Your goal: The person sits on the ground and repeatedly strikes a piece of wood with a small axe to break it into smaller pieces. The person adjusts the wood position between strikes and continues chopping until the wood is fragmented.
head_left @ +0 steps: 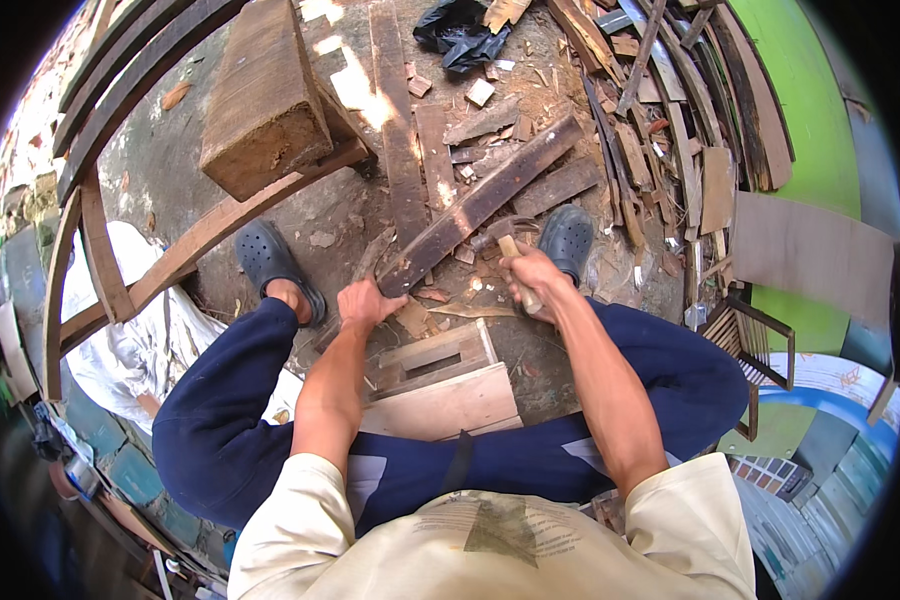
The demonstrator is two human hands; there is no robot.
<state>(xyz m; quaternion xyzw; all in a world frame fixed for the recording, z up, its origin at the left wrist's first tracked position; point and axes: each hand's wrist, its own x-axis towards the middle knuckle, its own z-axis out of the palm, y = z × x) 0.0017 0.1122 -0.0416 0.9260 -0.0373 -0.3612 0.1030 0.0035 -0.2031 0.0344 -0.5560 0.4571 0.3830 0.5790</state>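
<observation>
My right hand (532, 278) is closed round the pale wooden handle of a hammer (509, 246). The hammer's dark metal head is just beside a long dark wooden beam (495, 196). This beam slants from near my left knee up to the far right, lying over other boards. At its near end, my left hand (366, 303) grips it, with the thumb across the top; the other fingers are partly hidden. Between my legs is a pale wooden box (440, 405) with a rectangular slot in its top.
A thick squared timber (268, 120) rests at the far left by a curved wooden frame (210, 235). Scrap planks (660, 130) are piled at the far right. A black plastic bag (460, 38) lies beyond the beam. Wood chips litter the ground around my clogs (567, 240).
</observation>
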